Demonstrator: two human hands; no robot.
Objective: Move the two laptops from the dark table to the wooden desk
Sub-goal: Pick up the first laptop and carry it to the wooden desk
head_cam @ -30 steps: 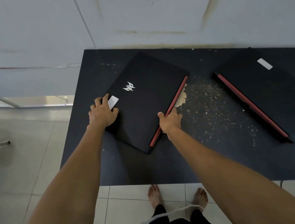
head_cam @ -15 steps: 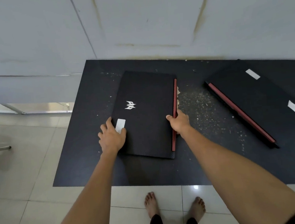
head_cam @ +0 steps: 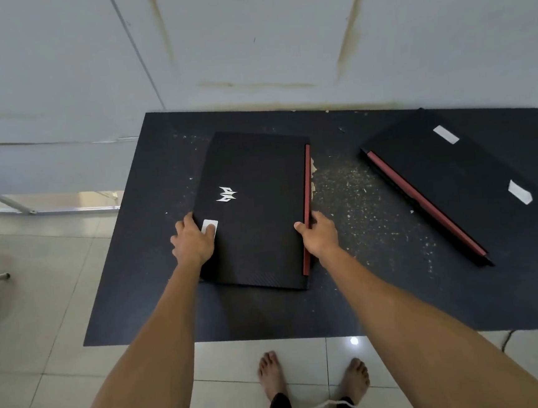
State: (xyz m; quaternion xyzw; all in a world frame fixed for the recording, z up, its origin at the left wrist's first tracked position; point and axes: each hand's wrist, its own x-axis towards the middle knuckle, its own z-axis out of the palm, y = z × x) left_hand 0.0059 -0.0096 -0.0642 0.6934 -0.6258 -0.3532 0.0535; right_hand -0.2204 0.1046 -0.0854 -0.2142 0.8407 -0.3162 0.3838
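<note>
Gripping left laptop (head_cam: 255, 211) edges, both hands | second laptop (head_cam: 457, 180) right, apart | debris between

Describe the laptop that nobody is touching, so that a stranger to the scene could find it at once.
Find the dark table against the white wall; two closed black laptops lie on it. Take the right laptop, angled, with a red strip along its near-left edge. Unlike the left laptop, it has two white stickers, no silver logo, and no hand on it.

Bare speckled strip of my matte dark table (head_cam: 358, 202) between the logo-lidded black laptop (head_cam: 263, 230) and the red-hinged second laptop (head_cam: 453, 168), white wall (head_cam: 247, 43) blocking behind.
</note>
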